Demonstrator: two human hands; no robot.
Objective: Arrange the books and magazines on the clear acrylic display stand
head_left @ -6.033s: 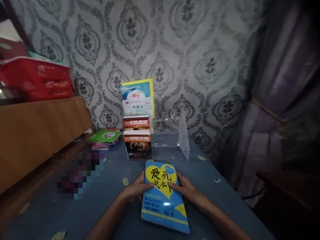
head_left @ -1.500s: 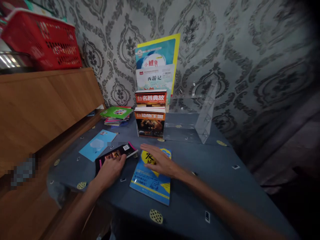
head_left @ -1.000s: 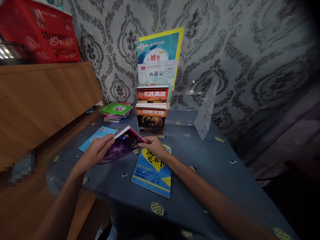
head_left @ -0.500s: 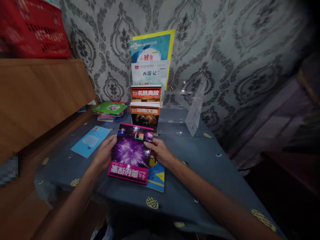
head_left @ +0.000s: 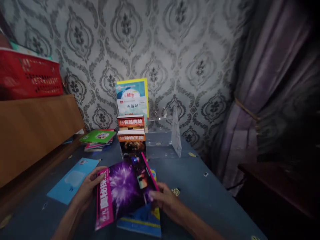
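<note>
A purple and black book [head_left: 125,186] with a pink title band is held between both hands, turned sideways so the band lies at the left. My left hand [head_left: 87,186] grips its left edge, thumb on the cover. On the right edge, my right hand [head_left: 166,200] pinches it with the thumb on top. Beneath lies a blue and yellow book [head_left: 142,221], partly covered. Just behind, several books stand in a clear acrylic rack [head_left: 176,136], among them the lion-covered book [head_left: 132,145] in front and the orange-titled book [head_left: 131,122].
A light blue booklet [head_left: 73,180] lies on the table at left. Behind it is a stack of books with a green one [head_left: 97,136] on top. A red basket [head_left: 32,73] sits on the wooden cabinet [head_left: 37,133]. A purple curtain [head_left: 260,83] hangs at right.
The purple book has been rotated clockwise in my hands, its title band swinging from the near side to the left. My view has tilted upward, so the rack appears lower.
</note>
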